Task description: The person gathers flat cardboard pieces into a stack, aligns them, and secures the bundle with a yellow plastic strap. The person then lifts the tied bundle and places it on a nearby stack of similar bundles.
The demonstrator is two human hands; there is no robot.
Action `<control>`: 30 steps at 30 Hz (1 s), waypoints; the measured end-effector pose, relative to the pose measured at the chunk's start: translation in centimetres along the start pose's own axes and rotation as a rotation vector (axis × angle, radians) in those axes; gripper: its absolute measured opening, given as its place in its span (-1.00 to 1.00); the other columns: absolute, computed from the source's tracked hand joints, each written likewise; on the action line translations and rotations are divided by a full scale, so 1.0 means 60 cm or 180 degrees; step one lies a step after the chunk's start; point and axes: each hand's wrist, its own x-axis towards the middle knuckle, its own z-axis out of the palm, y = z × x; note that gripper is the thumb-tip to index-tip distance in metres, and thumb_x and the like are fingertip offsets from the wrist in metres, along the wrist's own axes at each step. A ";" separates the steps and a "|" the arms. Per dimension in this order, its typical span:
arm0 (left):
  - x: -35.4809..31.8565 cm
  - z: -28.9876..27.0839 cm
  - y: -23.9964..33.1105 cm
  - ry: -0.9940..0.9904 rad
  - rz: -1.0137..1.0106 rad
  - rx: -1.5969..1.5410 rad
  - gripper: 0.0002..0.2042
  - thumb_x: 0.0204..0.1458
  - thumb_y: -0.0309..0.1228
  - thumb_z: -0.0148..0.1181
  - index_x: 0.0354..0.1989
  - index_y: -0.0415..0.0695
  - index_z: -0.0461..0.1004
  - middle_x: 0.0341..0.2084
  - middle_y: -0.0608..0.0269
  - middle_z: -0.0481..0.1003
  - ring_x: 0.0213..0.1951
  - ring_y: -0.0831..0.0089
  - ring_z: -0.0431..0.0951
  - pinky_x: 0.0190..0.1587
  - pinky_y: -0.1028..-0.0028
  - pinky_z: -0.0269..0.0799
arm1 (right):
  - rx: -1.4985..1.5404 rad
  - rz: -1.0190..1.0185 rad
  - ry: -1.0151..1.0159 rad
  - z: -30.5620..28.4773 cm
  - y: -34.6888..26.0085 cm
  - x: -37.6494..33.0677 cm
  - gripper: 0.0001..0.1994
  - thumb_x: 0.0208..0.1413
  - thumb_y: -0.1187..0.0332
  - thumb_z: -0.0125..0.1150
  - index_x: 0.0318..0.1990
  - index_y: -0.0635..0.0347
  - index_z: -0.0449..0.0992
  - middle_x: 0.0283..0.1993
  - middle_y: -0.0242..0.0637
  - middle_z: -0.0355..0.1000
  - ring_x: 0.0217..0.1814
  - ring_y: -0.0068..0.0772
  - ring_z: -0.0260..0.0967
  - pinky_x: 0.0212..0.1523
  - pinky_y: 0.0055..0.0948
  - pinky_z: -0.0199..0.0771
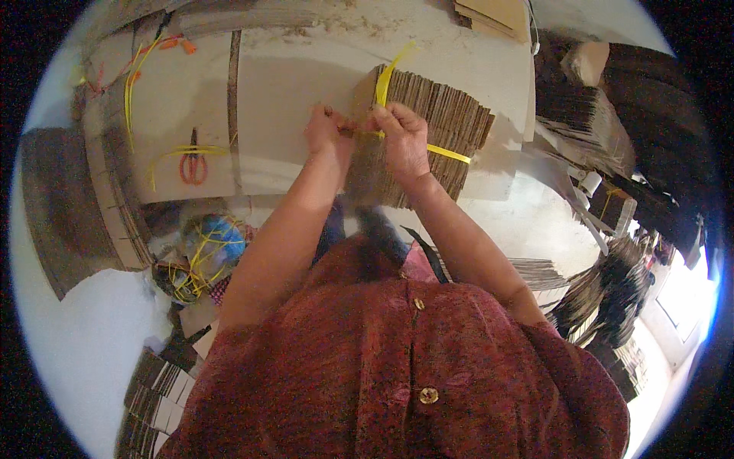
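A bundle of brown corrugated cardboard pieces [451, 115] stands on edge on the table in front of me. Round its middle runs a yellow plastic strap [447, 154], and one loose end sticks up past my right hand. My right hand [403, 138] is closed on the strap at the left end of the bundle's top, thumb and fingers pinched. Just left of the bundle, my left hand [329, 131] is closed too, its fingertips pointing at the strap. A short stretch of strap shows between the hands. What the left fingers hold is too blurred to be certain.
Orange-handled scissors [193, 167] lie on the table [275, 84] to the left, beside loose yellow strap pieces [130, 99]. A bag with tangled yellow strapping [200, 260] sits below the table's left edge. Stacked cardboard [589, 122] stands at the right, with more cardboard [489, 19] at the far edge.
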 end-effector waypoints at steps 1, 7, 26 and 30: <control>0.017 0.009 -0.005 -0.0076 0.0175 0.1353 -0.73 0.11 -0.26 -0.15 -0.53 -0.16 0.28 -0.66 0.23 0.30 -0.59 0.35 0.31 -0.46 0.37 0.32 | 0.0175 0.0046 -0.0005 0.000 0.006 0.003 -0.80 0.06 0.38 0.01 -0.52 0.29 0.43 -0.56 -0.40 0.36 -0.47 -0.60 0.23 -0.36 -0.60 0.22; 0.125 0.017 -0.117 0.0522 -0.0781 0.1600 -0.62 -0.33 -0.28 0.27 -0.29 -0.16 0.40 -0.38 0.11 0.45 -0.27 0.28 0.48 -0.22 0.39 0.42 | 0.0827 0.0567 0.0154 0.019 0.007 -0.007 -0.82 0.05 0.39 0.02 -0.55 0.24 0.41 -0.60 -0.43 0.30 -0.54 -0.64 0.16 -0.46 -0.64 0.17; 0.039 0.004 0.056 0.0577 -0.1413 -0.2344 -0.77 0.09 -0.34 -0.16 -0.45 -0.21 0.38 -0.62 0.30 0.39 -0.56 0.34 0.39 -0.49 0.45 0.33 | -0.1023 -0.0987 0.0285 -0.028 0.064 0.008 -0.91 -0.03 0.45 0.04 -0.53 0.23 0.36 -0.57 -0.36 0.29 -0.54 -0.51 0.19 -0.49 -0.52 0.24; -0.048 -0.037 0.124 0.0023 0.0057 -0.0191 -0.76 0.08 -0.32 -0.11 -0.51 -0.22 0.34 -0.65 0.33 0.36 -0.55 0.36 0.38 -0.49 0.40 0.31 | -0.0305 -0.0500 0.0165 -0.029 0.018 0.016 -0.89 -0.01 0.43 0.03 -0.51 0.25 0.39 -0.56 -0.35 0.32 -0.50 -0.52 0.21 -0.45 -0.51 0.25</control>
